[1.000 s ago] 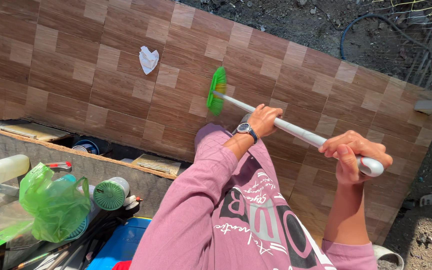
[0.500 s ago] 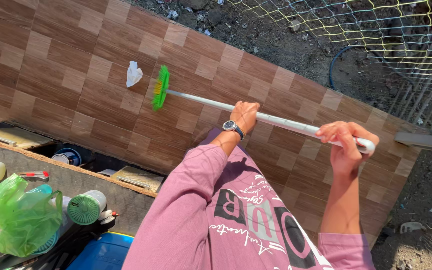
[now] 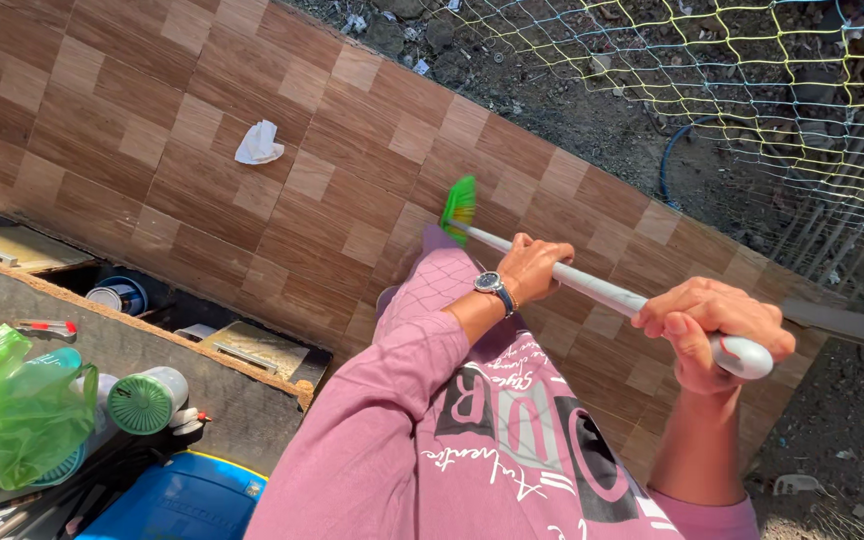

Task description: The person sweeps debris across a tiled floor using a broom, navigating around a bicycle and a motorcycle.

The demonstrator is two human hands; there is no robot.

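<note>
I hold a broom with a white handle [image 3: 604,293] in both hands. My left hand [image 3: 532,266], a watch on its wrist, grips the middle of the handle. My right hand [image 3: 718,318] is closed around the handle's top end. The green bristle head [image 3: 460,207] rests on the brown wood-pattern tiled floor [image 3: 152,120], close in front of my body. A crumpled white paper [image 3: 259,144] lies on the tiles, well to the left of the bristles and apart from them.
A cluttered bench at lower left holds a green plastic bag [image 3: 12,420], a green-capped bottle [image 3: 144,401] and a blue container [image 3: 182,500]. Beyond the floor's edge lie bare dirt, a dark blue hose [image 3: 668,152] and a net fence [image 3: 752,60].
The broom head has been drawn back to the right, away from the crumpled paper and toward my body. Both hands keep their grip on the handle.
</note>
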